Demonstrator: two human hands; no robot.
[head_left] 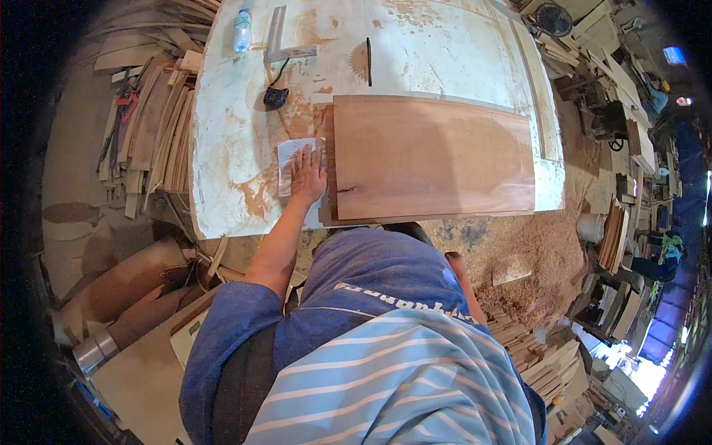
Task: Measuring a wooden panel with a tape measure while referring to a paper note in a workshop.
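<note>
Left hand: we see the left hand lying flat, fingers spread, on a white sheet of paper.
Paper: it lies on the worn white table, just beside the left edge of the brown wooden board.
Right hand: mostly hidden; we see only a part of the right arm low beside the body.
Table top: a saw blade stands out of a slot; a plastic bottle, a metal square and a small black object lie behind.
Floor: sawdust at the right.

Woodworking workshop: saw table with a blade at upper centre, sawdust on the floor right, stacked offcuts at left.
</note>
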